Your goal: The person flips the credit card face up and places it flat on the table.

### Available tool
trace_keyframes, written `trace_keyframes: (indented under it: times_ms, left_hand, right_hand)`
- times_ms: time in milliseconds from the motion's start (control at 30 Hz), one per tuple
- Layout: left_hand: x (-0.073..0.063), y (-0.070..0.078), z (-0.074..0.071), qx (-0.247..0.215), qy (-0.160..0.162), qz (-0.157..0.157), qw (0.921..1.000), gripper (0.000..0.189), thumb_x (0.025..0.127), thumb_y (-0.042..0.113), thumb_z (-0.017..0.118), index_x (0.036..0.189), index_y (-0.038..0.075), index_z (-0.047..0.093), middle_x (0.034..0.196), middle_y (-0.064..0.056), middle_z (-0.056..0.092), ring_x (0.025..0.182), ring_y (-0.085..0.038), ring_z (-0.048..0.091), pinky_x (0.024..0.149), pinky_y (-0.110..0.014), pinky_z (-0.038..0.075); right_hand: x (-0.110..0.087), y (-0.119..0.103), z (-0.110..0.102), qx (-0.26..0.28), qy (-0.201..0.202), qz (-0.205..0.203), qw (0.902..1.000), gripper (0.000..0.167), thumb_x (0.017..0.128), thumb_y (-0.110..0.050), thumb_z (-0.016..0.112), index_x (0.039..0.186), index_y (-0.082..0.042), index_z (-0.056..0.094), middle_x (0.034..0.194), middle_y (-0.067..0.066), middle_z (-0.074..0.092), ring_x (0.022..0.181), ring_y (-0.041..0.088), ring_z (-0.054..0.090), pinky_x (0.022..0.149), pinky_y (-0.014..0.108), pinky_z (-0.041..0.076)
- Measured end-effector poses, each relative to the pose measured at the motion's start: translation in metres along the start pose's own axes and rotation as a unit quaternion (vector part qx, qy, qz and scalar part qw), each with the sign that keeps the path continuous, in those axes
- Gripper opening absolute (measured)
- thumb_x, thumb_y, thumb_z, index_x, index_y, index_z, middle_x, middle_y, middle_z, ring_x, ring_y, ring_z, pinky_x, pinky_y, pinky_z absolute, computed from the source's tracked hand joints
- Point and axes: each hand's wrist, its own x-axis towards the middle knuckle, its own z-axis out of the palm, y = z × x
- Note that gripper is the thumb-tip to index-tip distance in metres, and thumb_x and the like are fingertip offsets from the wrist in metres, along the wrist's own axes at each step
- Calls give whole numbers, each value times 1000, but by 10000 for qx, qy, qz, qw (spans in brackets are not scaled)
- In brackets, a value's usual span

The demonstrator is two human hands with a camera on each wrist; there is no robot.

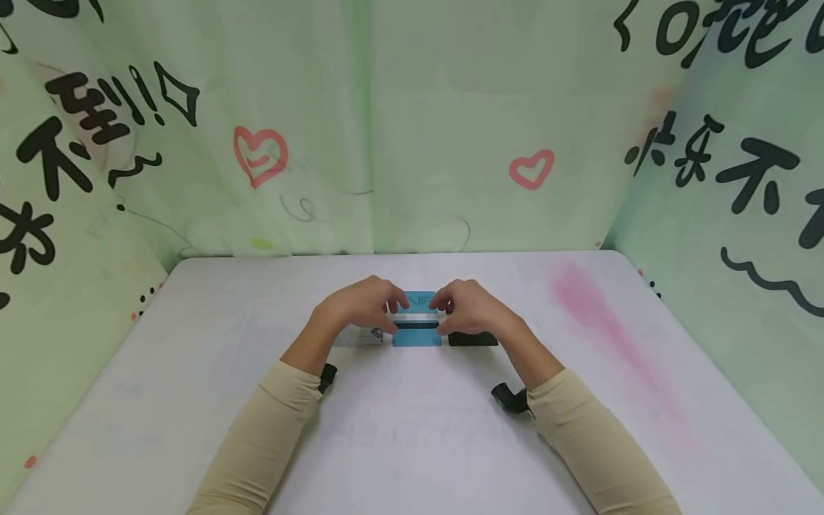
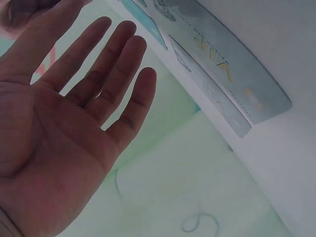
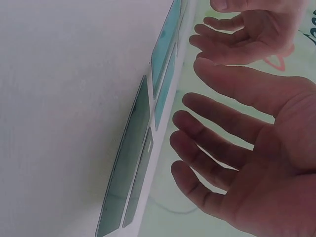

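Note:
My left hand (image 1: 365, 303) hovers over the left side of a small group of flat cards, fingers relaxed and holding nothing. My right hand (image 1: 473, 307) hovers likewise over the right side, its fingers loosely bent. Between the hands lie a far blue card (image 1: 421, 302) and a near blue card (image 1: 417, 337) with a dark stripe. Under the left hand is a pale grey card (image 1: 357, 337), which reads VIP in the left wrist view, with a second pale card (image 2: 210, 86) beyond it. A black card (image 1: 473, 340) lies below the right hand; another dark card (image 3: 138, 180) shows behind it.
The cards rest on a white table (image 1: 412, 429) with a pink smear (image 1: 611, 336) at right. Green curtains (image 1: 438, 200) with black writing and red hearts stand around its back and sides. A black strap-like piece (image 1: 510, 398) juts from the right cuff.

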Motion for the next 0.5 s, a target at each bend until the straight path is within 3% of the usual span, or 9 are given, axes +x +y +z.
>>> trace_keyframes:
  times_ms: [500]
  left_hand:
    - [5, 7, 7, 290, -5, -77, 9995, 47, 87, 15, 84, 131, 8, 70, 122, -11, 72, 110, -22, 67, 99, -40, 54]
  right_hand:
    - [6, -2, 12, -395, -48, 34, 9992, 44, 78, -15, 90, 118, -6, 77, 111, 10, 73, 103, 25, 65, 93, 42, 56]
